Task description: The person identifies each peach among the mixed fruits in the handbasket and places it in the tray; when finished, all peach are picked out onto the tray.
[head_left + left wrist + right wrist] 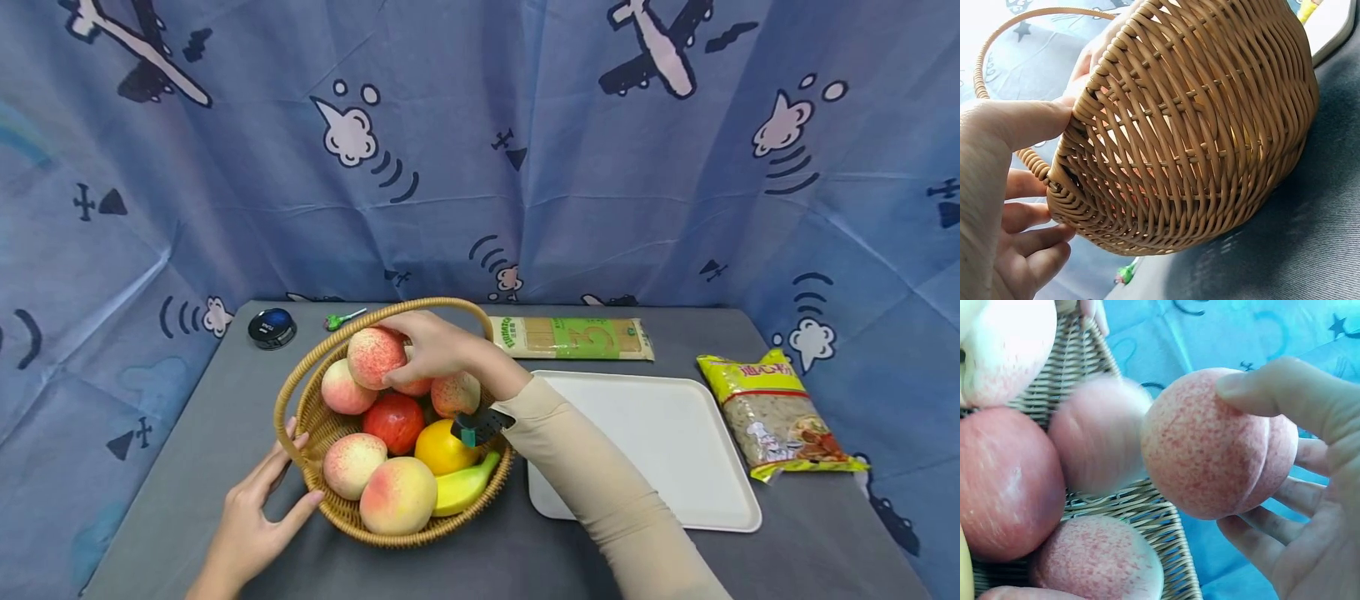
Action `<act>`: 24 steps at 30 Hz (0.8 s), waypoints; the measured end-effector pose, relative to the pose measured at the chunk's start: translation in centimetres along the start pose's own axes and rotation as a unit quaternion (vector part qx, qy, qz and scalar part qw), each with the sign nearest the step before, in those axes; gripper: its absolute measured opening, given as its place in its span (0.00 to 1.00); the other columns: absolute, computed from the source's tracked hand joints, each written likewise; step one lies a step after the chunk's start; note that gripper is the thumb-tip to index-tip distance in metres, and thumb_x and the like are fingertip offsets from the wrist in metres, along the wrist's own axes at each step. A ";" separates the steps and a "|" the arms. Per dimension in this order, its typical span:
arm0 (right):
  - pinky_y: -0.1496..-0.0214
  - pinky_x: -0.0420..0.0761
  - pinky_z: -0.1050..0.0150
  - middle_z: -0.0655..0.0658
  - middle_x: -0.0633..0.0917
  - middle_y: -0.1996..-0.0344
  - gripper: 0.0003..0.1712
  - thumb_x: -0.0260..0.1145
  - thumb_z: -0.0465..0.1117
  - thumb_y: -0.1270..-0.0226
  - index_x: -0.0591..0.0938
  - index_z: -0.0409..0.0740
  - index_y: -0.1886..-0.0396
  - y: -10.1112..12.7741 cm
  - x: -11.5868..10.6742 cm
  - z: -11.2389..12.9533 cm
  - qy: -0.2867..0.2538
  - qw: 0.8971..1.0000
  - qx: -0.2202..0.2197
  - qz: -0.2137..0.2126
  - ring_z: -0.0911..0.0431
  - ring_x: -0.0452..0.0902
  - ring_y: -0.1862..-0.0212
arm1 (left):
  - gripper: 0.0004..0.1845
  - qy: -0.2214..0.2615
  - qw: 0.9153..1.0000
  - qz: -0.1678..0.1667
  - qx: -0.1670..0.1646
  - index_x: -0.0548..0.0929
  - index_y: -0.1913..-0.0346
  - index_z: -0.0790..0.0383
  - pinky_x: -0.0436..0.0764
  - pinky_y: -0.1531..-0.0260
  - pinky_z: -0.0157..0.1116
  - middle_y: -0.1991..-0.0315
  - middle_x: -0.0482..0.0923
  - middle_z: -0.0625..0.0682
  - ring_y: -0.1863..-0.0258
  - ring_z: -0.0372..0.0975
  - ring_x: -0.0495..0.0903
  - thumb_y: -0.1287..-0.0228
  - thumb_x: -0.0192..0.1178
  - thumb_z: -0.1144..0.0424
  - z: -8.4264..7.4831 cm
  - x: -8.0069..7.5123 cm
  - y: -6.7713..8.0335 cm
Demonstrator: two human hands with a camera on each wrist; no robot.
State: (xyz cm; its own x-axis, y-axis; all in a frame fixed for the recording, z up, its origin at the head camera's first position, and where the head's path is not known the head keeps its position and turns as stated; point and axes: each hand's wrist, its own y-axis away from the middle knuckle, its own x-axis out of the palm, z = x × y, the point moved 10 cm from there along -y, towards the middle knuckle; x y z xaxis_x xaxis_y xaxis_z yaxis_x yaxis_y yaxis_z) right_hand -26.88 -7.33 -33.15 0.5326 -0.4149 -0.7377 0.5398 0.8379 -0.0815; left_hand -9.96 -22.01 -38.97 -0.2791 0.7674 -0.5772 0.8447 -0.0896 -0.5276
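A wicker basket (348, 527) with an arched handle stands on the grey table, filled with fruit. My right hand (433, 343) grips a speckled pink peach (1204, 447) at the basket's far side, thumb on one side and fingers round the other. In the right wrist view this peach is up by the rim, beside another peach (1100, 434) in the basket. My left hand (251, 521) holds the basket's left rim by the handle's foot, its thumb (1041, 122) and fingertips on the wicker. Among the other fruit are a red apple (393, 423), a yellow fruit (444, 448) and a banana (465, 487).
Right of the basket lies a white tray (652, 442), partly under my right forearm. Behind it is a noodle packet (573, 338); a yellow food bag (776, 417) lies far right. A black round tin (272, 327) and small green item (341, 319) sit back left.
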 end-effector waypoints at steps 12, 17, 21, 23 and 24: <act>0.46 0.79 0.62 0.45 0.76 0.41 0.41 0.74 0.43 0.51 0.71 0.44 0.35 6.8 -2.5 2.2 -0.055 0.995 -0.035 -0.074 0.56 0.74 0.45 | 0.39 -0.003 1.000 0.006 -0.008 0.74 0.38 0.66 0.64 0.42 0.16 0.32 0.65 0.62 0.33 0.28 0.63 0.60 0.74 0.72 0.4 0.0 0.2; 0.47 0.80 0.60 0.45 0.77 0.41 0.40 0.74 0.39 0.51 0.71 0.42 0.35 10.0 -3.5 2.1 -0.101 0.989 -0.035 -0.099 0.56 0.76 0.47 | 0.38 -0.002 1.000 0.002 -0.001 0.75 0.39 0.66 0.64 0.42 0.16 0.32 0.65 0.61 0.33 0.28 0.63 0.60 0.74 0.71 0.2 -0.1 0.1; 0.45 0.80 0.58 0.45 0.77 0.41 0.41 0.75 0.36 0.52 0.71 0.42 0.35 12.7 -4.7 1.6 -0.099 0.987 -0.029 -0.126 0.55 0.76 0.45 | 0.38 -0.007 1.000 -0.001 0.009 0.75 0.39 0.66 0.64 0.42 0.16 0.32 0.65 0.62 0.33 0.29 0.64 0.60 0.75 0.70 -0.1 -0.2 0.0; 0.43 0.79 0.58 0.45 0.77 0.41 0.41 0.76 0.35 0.52 0.71 0.42 0.35 14.1 -5.5 1.1 -0.093 0.985 -0.022 -0.142 0.55 0.74 0.44 | 0.38 -0.009 1.000 0.001 0.009 0.75 0.39 0.65 0.64 0.43 0.15 0.32 0.65 0.61 0.33 0.28 0.64 0.60 0.75 0.70 -0.2 -0.2 -0.1; 0.43 0.79 0.60 0.45 0.76 0.41 0.41 0.76 0.35 0.52 0.71 0.43 0.35 14.9 -5.9 0.7 -0.089 0.985 -0.017 -0.150 0.55 0.74 0.44 | 0.39 -0.009 1.000 0.002 0.008 0.75 0.39 0.65 0.64 0.43 0.15 0.32 0.65 0.61 0.33 0.28 0.64 0.60 0.75 0.70 -0.2 -0.1 -0.1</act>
State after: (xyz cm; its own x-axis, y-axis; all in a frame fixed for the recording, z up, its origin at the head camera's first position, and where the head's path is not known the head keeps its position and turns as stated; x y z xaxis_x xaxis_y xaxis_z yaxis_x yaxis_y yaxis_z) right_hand -21.49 7.28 -29.54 0.4606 -0.6985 -0.5476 0.6700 0.6783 -0.3017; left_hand -9.89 -21.99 -38.73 -0.2843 0.7558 -0.5899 0.8380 -0.1031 -0.5359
